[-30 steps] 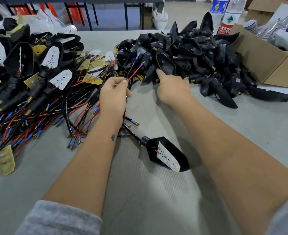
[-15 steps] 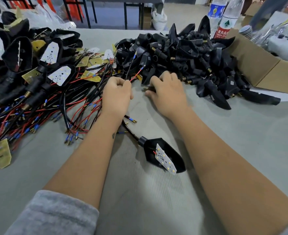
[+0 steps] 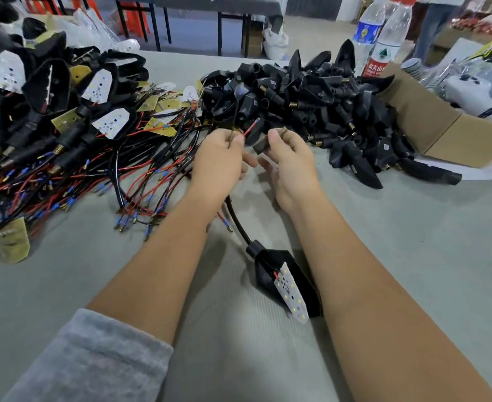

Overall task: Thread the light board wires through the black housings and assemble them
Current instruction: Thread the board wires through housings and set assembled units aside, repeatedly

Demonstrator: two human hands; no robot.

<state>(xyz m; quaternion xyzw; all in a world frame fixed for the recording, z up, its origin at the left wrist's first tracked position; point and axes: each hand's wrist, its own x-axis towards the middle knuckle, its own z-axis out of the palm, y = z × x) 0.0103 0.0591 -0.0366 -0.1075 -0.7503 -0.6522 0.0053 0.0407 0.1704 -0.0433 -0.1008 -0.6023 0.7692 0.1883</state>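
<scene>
Pinching red and black wires [image 3: 246, 134] in left hand [image 3: 218, 163]; gripped black housing [image 3: 263, 143] in right hand [image 3: 289, 163], above tabletop [image 3: 413, 242].

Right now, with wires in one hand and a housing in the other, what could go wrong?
1. The left hand pinches a red wire and a black wire with their tips spread apart; they may miss the opening of the housing that the right hand holds.
2. Both hands work right beside the tangle of loose wires; the held pair may snag it.
3. The finished unit lies between the forearms and could be knocked.
</scene>
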